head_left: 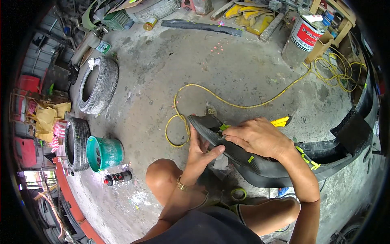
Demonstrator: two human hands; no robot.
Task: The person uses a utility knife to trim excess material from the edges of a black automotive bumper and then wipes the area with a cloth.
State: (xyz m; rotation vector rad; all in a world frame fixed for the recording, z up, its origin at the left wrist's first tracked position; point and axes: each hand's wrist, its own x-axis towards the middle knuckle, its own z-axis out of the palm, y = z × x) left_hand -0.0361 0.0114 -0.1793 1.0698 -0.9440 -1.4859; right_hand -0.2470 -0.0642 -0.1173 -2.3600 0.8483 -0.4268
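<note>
— Whereabouts of the black bumper cover [266,171]?
— In front of the bent knees, mostly off to the right; long axis slanting from the tapered end at upper left down rightward, then curving away up the right side.
— And the left hand [200,153]?
— Half open around that tapered end, thumb on the near face, fingers behind.
— Right hand [262,137]?
— Curled over the upper edge, fingertips close together beside a lime tape strip [224,127], nearer to it than the left. Anything pinched? Impossible to tell.
— Farther out?
— Lime tape roll [245,194] between the legs, yellow hose [219,96] beyond, teal bucket [112,153] leftward.
</note>
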